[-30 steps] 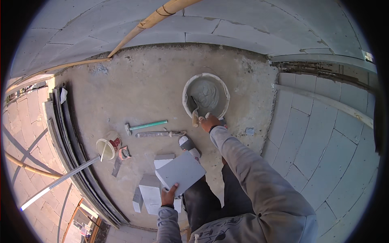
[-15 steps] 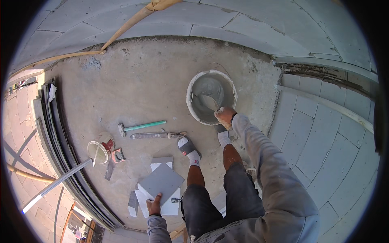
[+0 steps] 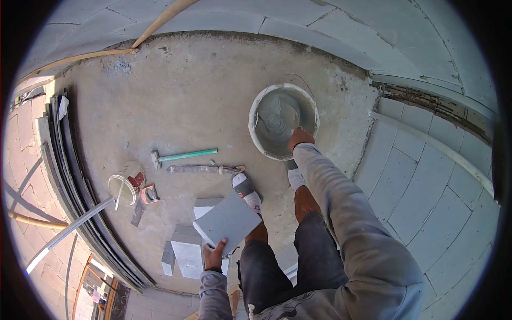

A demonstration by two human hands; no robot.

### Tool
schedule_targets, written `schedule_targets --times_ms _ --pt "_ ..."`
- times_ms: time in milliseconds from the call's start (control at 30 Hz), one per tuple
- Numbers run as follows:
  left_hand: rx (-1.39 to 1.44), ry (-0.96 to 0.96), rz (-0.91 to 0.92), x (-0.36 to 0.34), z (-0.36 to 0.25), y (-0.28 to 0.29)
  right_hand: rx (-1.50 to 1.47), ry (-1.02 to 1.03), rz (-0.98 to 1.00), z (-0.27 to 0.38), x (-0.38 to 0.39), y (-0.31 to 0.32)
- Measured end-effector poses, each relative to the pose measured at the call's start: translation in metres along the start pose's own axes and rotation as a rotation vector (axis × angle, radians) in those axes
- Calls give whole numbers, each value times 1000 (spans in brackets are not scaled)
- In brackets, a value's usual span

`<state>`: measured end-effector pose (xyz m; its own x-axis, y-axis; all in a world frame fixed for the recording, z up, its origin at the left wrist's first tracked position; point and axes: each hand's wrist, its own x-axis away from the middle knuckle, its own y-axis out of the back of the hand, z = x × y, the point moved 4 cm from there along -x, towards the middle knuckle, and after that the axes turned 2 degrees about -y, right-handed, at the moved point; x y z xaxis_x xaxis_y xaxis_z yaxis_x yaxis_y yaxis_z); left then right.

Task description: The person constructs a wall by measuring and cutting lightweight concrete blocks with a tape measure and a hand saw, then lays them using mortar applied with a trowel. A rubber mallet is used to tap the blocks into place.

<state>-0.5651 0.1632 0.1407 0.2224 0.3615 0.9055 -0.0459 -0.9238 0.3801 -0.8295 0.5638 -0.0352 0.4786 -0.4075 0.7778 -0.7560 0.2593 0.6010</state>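
Note:
My left hand grips a pale grey block by its lower edge, in front of my left foot and leg. More pale blocks stand on the floor beside it. My right hand is closed on a trowel handle at the lower right of a white-rimmed bucket. The trowel's blade is down in the grey mortar inside.
A green-handled hammer, a long dusty tool, a small pail and a saw lie left. Stacked dark boards and a metal bar line the left edge. Block walls surround the concrete floor; bamboo poles lean there.
My right hand has moved into the bucket's lower right with the trowel, its blade shifting rightward through the mortar. The held block dipped over the others, then came back up and right.

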Motion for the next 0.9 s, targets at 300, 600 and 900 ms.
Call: schedule_targets --times_ms 300,600,900 --pt "-149 46 -135 4 0 4 -158 166 188 -3 13 -43" --pt "-215 17 -143 16 -30 -9 -498 365 149 -84 25 -56" --pt "-169 -109 -112 16 -31 -19 -499 297 121 -117 51 -52"
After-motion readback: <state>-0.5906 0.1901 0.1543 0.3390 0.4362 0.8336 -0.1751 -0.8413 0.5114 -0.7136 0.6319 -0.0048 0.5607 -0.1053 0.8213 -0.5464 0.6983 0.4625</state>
